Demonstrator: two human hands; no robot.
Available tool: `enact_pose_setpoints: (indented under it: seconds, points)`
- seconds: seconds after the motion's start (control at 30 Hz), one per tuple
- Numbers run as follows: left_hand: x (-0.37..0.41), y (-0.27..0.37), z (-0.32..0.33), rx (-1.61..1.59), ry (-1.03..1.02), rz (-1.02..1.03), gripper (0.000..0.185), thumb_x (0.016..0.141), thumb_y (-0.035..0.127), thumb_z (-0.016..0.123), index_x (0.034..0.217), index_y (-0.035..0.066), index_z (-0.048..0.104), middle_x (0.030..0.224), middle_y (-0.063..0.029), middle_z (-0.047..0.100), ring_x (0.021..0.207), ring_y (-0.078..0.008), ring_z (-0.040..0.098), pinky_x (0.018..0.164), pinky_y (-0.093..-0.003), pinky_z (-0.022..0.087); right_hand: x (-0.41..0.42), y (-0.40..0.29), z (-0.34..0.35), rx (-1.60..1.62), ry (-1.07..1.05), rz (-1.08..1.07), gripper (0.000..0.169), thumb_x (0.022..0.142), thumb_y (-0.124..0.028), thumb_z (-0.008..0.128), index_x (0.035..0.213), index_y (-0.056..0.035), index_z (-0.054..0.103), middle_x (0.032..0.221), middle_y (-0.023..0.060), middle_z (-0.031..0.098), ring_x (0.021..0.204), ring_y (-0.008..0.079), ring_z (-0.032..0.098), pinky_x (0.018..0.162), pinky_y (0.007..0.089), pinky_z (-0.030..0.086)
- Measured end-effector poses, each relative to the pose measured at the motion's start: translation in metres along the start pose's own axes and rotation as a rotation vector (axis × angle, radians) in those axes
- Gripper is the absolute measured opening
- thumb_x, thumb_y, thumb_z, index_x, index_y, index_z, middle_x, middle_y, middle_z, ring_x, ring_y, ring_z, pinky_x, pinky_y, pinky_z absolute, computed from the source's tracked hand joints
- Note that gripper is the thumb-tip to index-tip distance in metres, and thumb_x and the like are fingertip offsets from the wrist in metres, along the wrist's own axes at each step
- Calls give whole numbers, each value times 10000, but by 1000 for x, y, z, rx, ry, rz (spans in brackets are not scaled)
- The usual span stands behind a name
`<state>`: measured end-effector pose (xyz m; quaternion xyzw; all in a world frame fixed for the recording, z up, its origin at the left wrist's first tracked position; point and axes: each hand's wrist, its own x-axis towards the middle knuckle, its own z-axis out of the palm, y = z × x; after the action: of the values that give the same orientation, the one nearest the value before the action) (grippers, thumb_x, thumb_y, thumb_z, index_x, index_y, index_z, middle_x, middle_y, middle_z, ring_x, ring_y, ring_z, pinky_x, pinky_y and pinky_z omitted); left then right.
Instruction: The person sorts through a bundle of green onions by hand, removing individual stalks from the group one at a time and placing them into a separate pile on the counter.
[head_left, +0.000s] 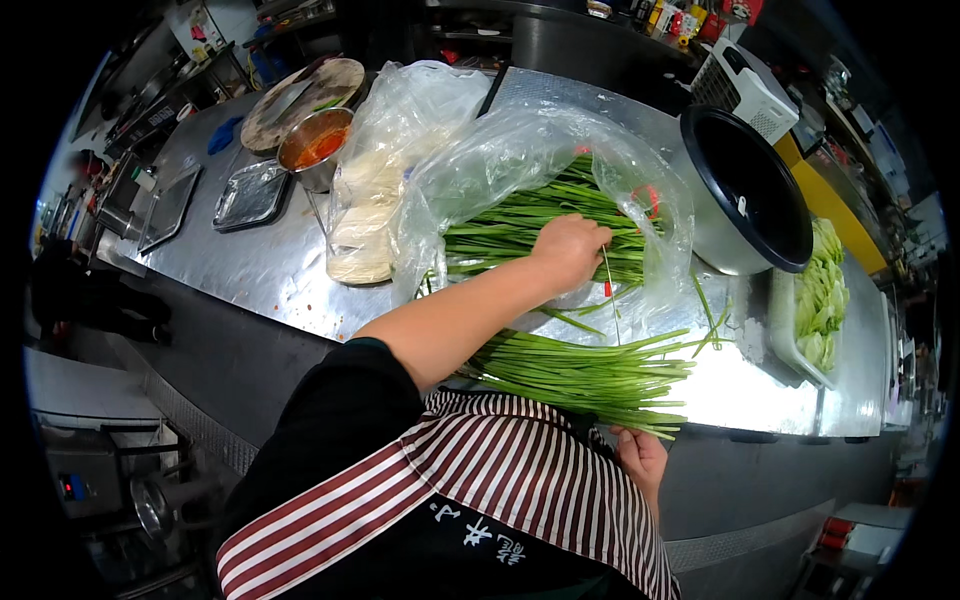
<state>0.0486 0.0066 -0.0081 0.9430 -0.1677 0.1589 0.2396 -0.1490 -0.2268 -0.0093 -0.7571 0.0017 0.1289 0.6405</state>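
Observation:
My left hand (574, 247) reaches over a bunch of long green chives (510, 217) lying in an open clear plastic bag (517, 142). Its fingers are curled on a thin pale strand (611, 300), which runs down towards a second pile of chives (577, 367). A small red piece (607, 289) shows beside the strand. This second pile lies along the front edge of the steel table (300, 289), close to my striped apron. Low at the table's edge, my right hand (641, 456) has bent fingers near the chive ends; whether it holds anything is hidden.
Bagged pale noodles (364, 232) stand left of the chives. Beyond are a metal pot of red sauce (321, 142), a foil-covered tray (251, 193) and a round chopping board (341, 79) with a cleaver (285, 101). To the right are a large black-rimmed pot (739, 187) and a lettuce tray (784, 322).

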Motion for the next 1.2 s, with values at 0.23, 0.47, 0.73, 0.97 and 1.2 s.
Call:
enact_pose_setpoints:
  seconds: [0.23,0.47,0.73,0.97,1.2]
  points:
    - [-22,-3,-53,-577,-147,-346,165,700,78,612,792,36,482,758,-62,571,719,-147,548,625,-273,422,1,-2,3,86,29,33,144,824,-25,469,891,44,577,780,7,560,630,38,432,603,157,351]
    - [-38,9,-68,-883,99,-316,171,743,44,592,878,13,491,730,-17,551,655,-64,496,588,-203,403,-2,-3,1,25,-8,-17,144,811,-6,474,897,44,579,774,3,557,629,48,447,596,161,358]
    - [-42,15,-72,-1074,63,-360,137,792,66,543,905,-13,545,714,-27,578,618,-53,495,549,-192,404,-2,5,0,-131,29,-112,113,798,-22,497,849,18,590,767,40,587,658,81,502,622,196,403]
    - [-45,25,-75,-1007,186,-336,119,790,64,546,875,-18,556,706,-34,584,608,-51,499,534,-186,402,-3,3,2,-95,28,-112,113,795,-6,494,846,36,586,794,61,592,728,104,530,688,206,406]
    - [-48,28,-73,-943,243,-257,108,784,45,547,864,-26,562,694,-33,579,626,-66,526,557,-187,411,-4,-2,4,-137,28,-143,113,794,3,492,844,30,589,797,55,592,719,97,524,678,202,405]
